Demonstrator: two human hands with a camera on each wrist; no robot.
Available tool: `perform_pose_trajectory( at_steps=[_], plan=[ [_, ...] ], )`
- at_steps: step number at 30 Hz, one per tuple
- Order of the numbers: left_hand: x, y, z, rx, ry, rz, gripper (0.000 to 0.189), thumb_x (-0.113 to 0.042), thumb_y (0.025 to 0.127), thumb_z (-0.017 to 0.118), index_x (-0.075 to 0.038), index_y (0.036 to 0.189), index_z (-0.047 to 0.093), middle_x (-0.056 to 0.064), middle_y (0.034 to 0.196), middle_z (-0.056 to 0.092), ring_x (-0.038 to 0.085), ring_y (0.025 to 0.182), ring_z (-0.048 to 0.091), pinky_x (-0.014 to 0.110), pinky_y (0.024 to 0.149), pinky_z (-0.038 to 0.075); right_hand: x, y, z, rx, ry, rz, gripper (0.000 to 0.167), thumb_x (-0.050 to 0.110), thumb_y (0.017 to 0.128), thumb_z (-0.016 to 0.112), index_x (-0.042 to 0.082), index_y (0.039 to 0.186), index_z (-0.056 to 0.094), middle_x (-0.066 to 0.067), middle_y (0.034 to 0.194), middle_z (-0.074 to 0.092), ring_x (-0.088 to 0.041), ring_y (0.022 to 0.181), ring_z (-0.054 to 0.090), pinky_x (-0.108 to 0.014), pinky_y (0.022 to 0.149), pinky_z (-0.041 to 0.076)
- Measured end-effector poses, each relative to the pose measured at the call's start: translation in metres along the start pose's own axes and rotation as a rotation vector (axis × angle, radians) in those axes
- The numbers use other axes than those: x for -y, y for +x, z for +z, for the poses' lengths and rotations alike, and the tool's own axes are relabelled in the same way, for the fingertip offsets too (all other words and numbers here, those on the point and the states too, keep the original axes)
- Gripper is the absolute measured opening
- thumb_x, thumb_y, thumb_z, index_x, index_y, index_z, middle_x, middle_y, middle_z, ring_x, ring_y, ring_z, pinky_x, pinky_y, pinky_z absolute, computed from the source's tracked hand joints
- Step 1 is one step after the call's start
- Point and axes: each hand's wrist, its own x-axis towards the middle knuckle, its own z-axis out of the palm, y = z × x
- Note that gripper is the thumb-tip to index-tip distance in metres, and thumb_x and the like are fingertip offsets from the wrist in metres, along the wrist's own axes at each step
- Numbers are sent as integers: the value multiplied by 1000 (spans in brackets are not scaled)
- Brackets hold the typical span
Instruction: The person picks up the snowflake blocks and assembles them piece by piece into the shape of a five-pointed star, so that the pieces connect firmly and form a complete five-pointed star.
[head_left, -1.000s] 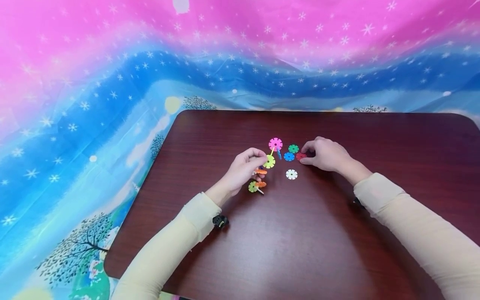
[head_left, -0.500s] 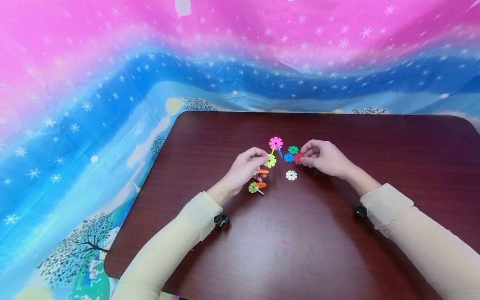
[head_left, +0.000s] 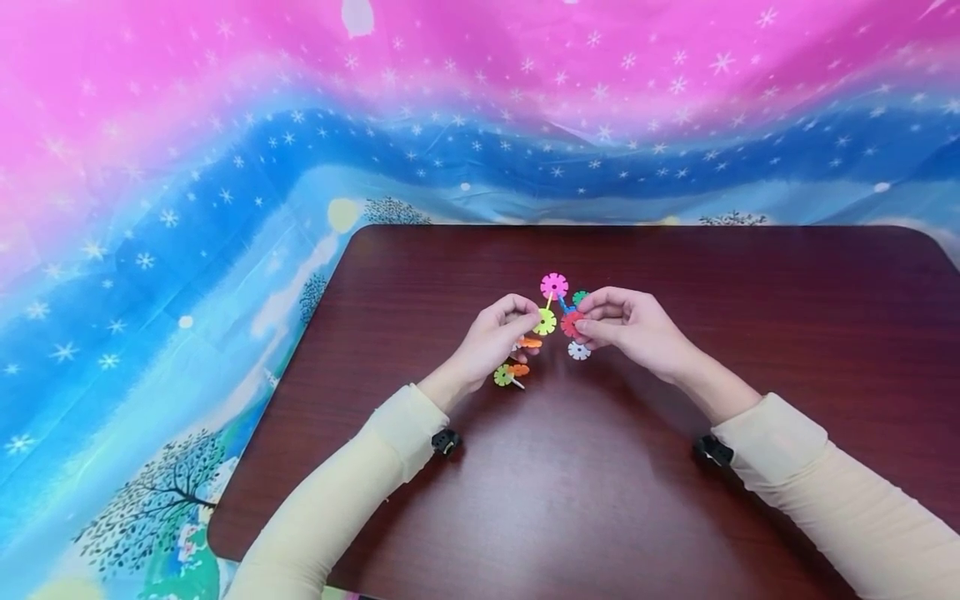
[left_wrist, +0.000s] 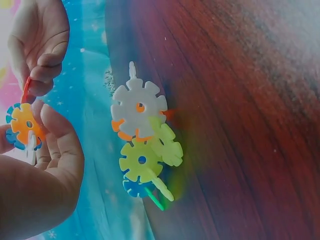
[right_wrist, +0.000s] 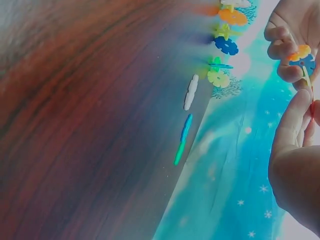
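Several notched plastic discs lie around both hands. In the head view my left hand [head_left: 487, 337] pinches a yellow disc [head_left: 545, 322] between thumb and fingertips. Above it show a pink disc [head_left: 554, 285] and narrow, edge-on yellow and blue discs. My right hand [head_left: 633, 325] pinches a red disc [head_left: 572, 324], held facing the yellow one with a small gap in this view. The left wrist view shows the red disc [left_wrist: 26, 90] edge-on, beside an orange disc [left_wrist: 21, 121] and a blue one. Under my left hand, an orange disc [head_left: 531, 342] peeks out.
On the brown table [head_left: 600, 500], a white disc [head_left: 579, 351] and a green disc [head_left: 580, 296] lie under and behind my right fingers. A linked cluster with a lime disc [head_left: 503, 375] stands below my left hand. A snowflake-patterned cloth [head_left: 480, 117] hangs behind the table.
My right hand has picked the red disc off the table and brought it left to the yellow disc. My left hand keeps its hold and has shifted slightly right.
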Motion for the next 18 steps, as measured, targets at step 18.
perform_pose_trajectory(
  at_steps=[18],
  plan=[
    [1,2,8,-17,32,109,20,-26,106,56,-10,115,47,11,88,65,21,79,70,33,79,57,3,3,7,-13,10,-25,26,0,96,71,-8,119,62,-11,95,72,-21,85,75,-43,81,62]
  ],
)
